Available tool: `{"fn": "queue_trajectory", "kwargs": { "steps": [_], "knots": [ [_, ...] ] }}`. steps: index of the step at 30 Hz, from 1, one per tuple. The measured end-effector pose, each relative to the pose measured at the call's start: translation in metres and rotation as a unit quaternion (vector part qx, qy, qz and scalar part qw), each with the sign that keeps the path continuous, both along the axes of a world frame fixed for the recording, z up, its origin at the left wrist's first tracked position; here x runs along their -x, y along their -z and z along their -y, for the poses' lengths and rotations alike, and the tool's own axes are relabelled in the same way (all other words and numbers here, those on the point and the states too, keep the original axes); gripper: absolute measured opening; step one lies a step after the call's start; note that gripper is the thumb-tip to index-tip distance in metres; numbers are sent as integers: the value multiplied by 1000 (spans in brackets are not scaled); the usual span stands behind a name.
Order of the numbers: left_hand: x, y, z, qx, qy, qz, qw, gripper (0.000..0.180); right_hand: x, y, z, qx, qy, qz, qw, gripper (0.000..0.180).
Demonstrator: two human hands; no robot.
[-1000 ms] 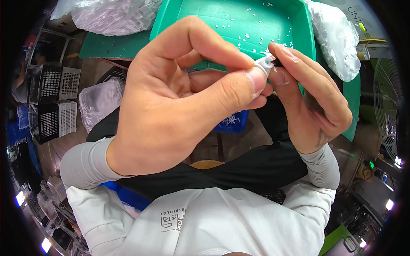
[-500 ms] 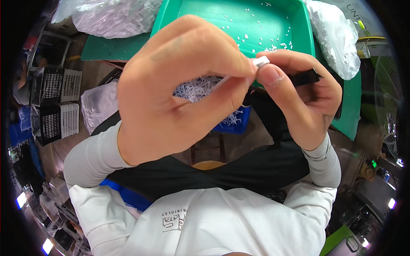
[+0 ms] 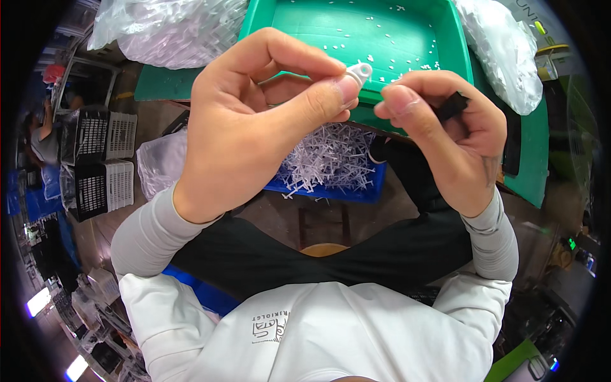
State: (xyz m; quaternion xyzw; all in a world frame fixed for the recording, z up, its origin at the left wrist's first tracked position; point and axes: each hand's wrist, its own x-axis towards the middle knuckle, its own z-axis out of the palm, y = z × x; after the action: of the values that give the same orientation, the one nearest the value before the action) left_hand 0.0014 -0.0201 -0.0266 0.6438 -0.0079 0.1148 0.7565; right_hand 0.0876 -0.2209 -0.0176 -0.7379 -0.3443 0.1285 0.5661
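Note:
My left hand pinches a small white plastic part with a round loop end between thumb and forefinger, held up in front of the green tray. My right hand is curled close beside it, thumb tip almost touching the white part, and its fingers grip a small black tool or piece that is mostly hidden. Below the hands, a blue bin holds a heap of white plastic sprues.
Tiny white bits lie scattered in the green tray on a green mat. Clear bags of white parts sit at the back left and back right. Black and white mesh crates stand on the floor at left, with another person beyond.
The two hands have drawn slightly apart; the white part now sits in my left fingertips alone. The sprue heap in the blue bin shows between the hands.

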Motion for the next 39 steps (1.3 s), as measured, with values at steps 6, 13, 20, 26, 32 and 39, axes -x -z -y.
{"fn": "queue_trajectory", "kwargs": {
  "steps": [6, 13, 20, 26, 32, 39],
  "knots": [
    [1, 1, 1, -255, -12, 164, 953, 21, 0, 2, -3, 14, -23, -20, 999, 12],
    [-3, -1, 0, -87, -2, 34, 996, 15, -3, -1, -2, 45, -48, -22, 998, 7],
    [-15, -4, -10, -105, -52, -7, 993, 14, 5, 28, -2, 132, -265, 129, 946, 15],
    [-134, -39, -80, -377, -301, 156, 862, 23, 24, 48, -14, 212, -351, 154, 899, 33],
    [-242, -45, -90, -633, -254, 332, 651, 34, 27, 29, -19, 176, -325, 178, 912, 26],
    [-196, 52, 71, -609, 291, 148, 723, 34, 21, 19, -9, -47, -232, 190, 953, 26]
  ]
}}
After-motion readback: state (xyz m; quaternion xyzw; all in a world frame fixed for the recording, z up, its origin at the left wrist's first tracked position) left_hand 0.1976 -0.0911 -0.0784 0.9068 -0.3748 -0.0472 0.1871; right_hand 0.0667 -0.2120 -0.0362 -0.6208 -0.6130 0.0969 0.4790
